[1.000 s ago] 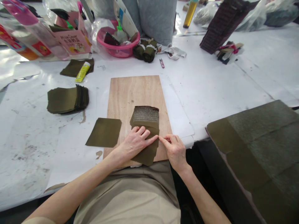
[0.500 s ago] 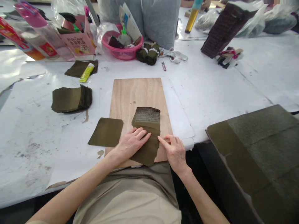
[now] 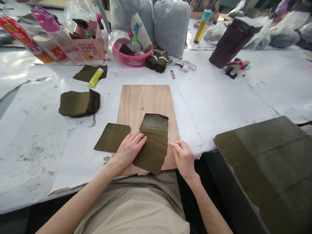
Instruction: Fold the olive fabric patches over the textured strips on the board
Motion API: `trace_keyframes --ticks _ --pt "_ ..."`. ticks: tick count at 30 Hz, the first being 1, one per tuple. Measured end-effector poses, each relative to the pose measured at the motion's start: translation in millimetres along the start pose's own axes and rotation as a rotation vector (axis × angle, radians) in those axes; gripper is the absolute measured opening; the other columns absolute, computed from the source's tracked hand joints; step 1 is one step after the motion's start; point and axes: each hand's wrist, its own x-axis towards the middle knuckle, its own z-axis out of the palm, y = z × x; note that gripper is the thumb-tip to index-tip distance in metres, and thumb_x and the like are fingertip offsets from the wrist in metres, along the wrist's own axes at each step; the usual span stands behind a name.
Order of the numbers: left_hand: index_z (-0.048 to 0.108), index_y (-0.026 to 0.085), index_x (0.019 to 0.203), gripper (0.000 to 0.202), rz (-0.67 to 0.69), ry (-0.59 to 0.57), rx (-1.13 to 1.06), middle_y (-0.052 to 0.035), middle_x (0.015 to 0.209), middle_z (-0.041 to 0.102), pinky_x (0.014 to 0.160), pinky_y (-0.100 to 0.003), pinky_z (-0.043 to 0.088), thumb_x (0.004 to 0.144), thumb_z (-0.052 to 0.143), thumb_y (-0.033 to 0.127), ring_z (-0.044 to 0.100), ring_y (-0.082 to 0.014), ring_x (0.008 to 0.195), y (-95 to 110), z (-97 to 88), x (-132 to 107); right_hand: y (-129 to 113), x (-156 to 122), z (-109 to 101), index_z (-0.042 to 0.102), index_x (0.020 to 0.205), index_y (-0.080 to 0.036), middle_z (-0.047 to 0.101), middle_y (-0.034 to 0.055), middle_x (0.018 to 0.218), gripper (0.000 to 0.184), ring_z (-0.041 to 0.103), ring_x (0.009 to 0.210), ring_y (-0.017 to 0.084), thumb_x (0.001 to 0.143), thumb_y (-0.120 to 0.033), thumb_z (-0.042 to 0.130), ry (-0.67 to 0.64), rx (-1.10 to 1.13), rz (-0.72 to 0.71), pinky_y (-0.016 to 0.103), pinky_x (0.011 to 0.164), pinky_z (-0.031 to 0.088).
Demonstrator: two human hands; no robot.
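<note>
A fanned stack of olive-green sheets [image 3: 154, 143] lies on a wooden board [image 3: 145, 100] in front of me. My left hand [image 3: 129, 148] rests flat on the left part of the top sheet, fingers stretched out. My right hand [image 3: 183, 157] sits at the stack's right edge with fingers curled and the fingertips pinched at the sheet's edge. A single olive sheet [image 3: 112, 137] lies just left of the board, beside my left hand.
A second pile of olive sheets [image 3: 79, 102] lies at the left, a yellow tube [image 3: 95, 77] on another sheet behind it. A pink bowl [image 3: 133, 55], boxes and bags crowd the back. A large dark green stack [image 3: 268, 156] sits at the right.
My left hand has slid left and back across the top sheet, uncovering more of it. My right hand has stayed at the right edge. The view has tilted slightly upward.
</note>
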Motion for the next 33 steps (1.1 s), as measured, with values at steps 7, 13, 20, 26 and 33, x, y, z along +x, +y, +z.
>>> trace_keyframes --ticks 7,13,20,26,33 --pt "0.061 0.012 0.111 0.024 -0.024 0.052 -0.016 -0.0121 0.115 0.061 0.092 -0.039 0.048 0.091 0.048 0.011 0.054 -0.025 0.11 2 5.3 0 -17 24 11 0.063 0.09 -0.022 0.062 0.0036 0.09 0.003 0.057 0.086 0.019 0.089 -0.024 0.061 -0.07 -0.098 -0.017 0.031 0.073 0.043" --pt "0.061 0.014 0.109 0.021 -0.072 0.052 -0.083 -0.0107 0.114 0.06 0.092 -0.038 0.048 0.092 0.048 0.012 0.054 -0.0223 0.108 3 2.6 1 -19 38 6 0.054 0.074 -0.022 0.058 -0.0021 0.072 0.016 0.054 0.071 0.015 0.087 -0.021 0.062 -0.213 -0.079 -0.048 0.027 0.062 0.037" --pt "0.057 0.015 0.116 0.024 -0.043 0.066 -0.131 -0.0103 0.118 0.058 0.097 -0.037 0.044 0.092 0.052 0.016 0.051 -0.0213 0.115 13 -2.4 13 -19 32 6 0.052 0.076 -0.022 0.058 -0.0001 0.075 0.016 0.055 0.07 0.016 0.093 -0.023 0.052 -0.155 -0.116 -0.147 0.029 0.065 0.037" --pt "0.056 0.016 0.117 0.025 -0.035 0.012 -0.128 -0.0087 0.111 0.058 0.094 -0.036 0.042 0.092 0.055 0.02 0.051 -0.0222 0.114 15 -0.9 21 -13 34 13 0.055 0.086 -0.023 0.062 -0.0007 0.079 0.012 0.06 0.068 0.016 0.091 -0.033 0.057 -0.147 -0.053 -0.035 0.027 0.058 0.038" --pt "0.057 0.016 0.113 0.021 -0.027 0.001 -0.128 -0.0077 0.109 0.058 0.093 -0.036 0.041 0.092 0.056 0.021 0.051 -0.0221 0.11 16 -6.9 22 -22 37 7 0.052 0.075 -0.023 0.06 -0.0021 0.076 0.014 0.058 0.071 0.016 0.086 -0.025 0.061 -0.239 -0.023 -0.034 0.027 0.06 0.04"
